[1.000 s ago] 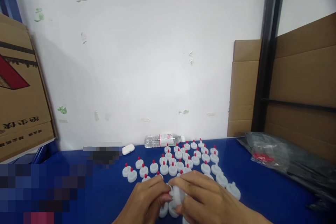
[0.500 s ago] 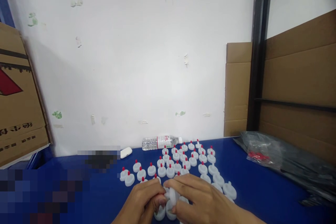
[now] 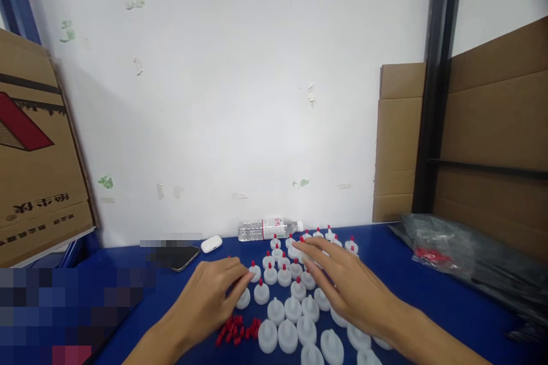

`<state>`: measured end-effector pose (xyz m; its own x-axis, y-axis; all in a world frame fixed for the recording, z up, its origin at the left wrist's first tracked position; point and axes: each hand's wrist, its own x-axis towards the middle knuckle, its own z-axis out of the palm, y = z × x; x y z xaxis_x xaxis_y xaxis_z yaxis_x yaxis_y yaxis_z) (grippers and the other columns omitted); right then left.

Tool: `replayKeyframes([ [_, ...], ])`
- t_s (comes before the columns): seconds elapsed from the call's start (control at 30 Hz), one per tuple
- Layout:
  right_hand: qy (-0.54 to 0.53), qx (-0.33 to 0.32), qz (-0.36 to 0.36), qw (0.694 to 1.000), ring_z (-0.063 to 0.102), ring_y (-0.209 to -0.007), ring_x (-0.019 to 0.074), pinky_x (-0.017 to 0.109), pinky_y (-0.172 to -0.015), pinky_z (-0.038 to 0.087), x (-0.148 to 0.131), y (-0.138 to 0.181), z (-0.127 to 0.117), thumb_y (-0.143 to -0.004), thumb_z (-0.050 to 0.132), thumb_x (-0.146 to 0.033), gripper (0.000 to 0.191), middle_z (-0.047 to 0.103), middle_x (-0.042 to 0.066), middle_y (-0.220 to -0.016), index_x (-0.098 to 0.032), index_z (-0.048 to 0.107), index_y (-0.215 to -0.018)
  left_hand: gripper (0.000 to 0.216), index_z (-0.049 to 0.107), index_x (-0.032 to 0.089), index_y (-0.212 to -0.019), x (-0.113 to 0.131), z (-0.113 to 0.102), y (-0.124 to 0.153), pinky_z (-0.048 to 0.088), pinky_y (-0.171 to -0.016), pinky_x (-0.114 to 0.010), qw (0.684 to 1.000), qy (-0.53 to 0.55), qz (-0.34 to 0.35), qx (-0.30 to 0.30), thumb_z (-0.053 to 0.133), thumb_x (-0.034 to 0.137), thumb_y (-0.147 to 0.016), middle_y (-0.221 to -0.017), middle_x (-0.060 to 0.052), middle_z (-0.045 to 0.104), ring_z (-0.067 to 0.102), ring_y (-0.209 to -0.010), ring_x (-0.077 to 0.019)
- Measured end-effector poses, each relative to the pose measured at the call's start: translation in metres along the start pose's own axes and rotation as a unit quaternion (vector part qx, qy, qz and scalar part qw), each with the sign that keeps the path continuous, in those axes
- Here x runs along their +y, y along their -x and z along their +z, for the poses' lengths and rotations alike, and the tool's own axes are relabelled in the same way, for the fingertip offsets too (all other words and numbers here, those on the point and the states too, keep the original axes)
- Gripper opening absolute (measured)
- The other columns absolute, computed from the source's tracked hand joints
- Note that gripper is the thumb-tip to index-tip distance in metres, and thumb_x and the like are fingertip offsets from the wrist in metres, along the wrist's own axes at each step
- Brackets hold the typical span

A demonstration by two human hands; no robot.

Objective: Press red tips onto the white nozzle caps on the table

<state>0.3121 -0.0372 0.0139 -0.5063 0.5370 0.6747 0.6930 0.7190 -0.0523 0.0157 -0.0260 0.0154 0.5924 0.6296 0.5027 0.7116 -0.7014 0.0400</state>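
Observation:
Many white nozzle caps [image 3: 287, 335] stand on the blue table, the farther ones with red tip covers, the nearer ones bare. My right hand [image 3: 346, 274] reaches over them; its fingers close at a white nozzle cap [image 3: 294, 251] with a red tip near the back rows. My left hand [image 3: 209, 293] is left of the group with thumb and forefinger together; whatever they hold, if anything, is hidden. Just past its fingertips stands a red-tipped nozzle cap [image 3: 256, 272]. Loose red tip covers [image 3: 235, 329] lie in a small pile under the left hand.
A clear water bottle [image 3: 261, 230] lies along the wall. Left of it are a white earphone-like case [image 3: 211, 244] and a dark phone [image 3: 185, 257]. Grey plastic sheeting [image 3: 475, 262] with a bag of red pieces [image 3: 434, 256] lies at right. A cardboard box [image 3: 38, 171] stands at left.
My hands were together around a white nozzle cap and are now apart. The right has moved forward to the back rows, the left to the left. The red pile now shows.

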Motion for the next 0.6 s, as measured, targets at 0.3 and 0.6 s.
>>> replayKeyframes([
  [0.3,0.019,-0.077,0.066,0.995,0.075,-0.087,0.0240,0.033,-0.074,0.055,0.022,-0.002,0.001,-0.099,0.056,-0.012,0.025,0.077,0.006,-0.099,-0.024,0.071,-0.115,0.018,0.077,0.023,-0.084,0.010,0.004,-0.001,0.037,-0.062,-0.026,0.984,0.019,-0.089,-0.152,0.064,0.021,-0.096,-0.077,-0.001,0.076,0.070,-0.072,-0.0194],
  [0.6,0.065,-0.165,0.149,0.973,0.073,-0.078,0.0263,0.029,-0.066,0.044,0.029,-0.003,0.004,-0.094,0.060,-0.013,0.018,0.075,0.005,-0.078,-0.023,0.074,-0.101,0.006,0.082,0.025,-0.088,0.006,0.005,-0.001,0.040,-0.068,-0.025,0.976,0.068,-0.110,-0.178,0.076,0.024,-0.090,-0.084,0.000,0.079,0.071,-0.078,-0.0198],
])
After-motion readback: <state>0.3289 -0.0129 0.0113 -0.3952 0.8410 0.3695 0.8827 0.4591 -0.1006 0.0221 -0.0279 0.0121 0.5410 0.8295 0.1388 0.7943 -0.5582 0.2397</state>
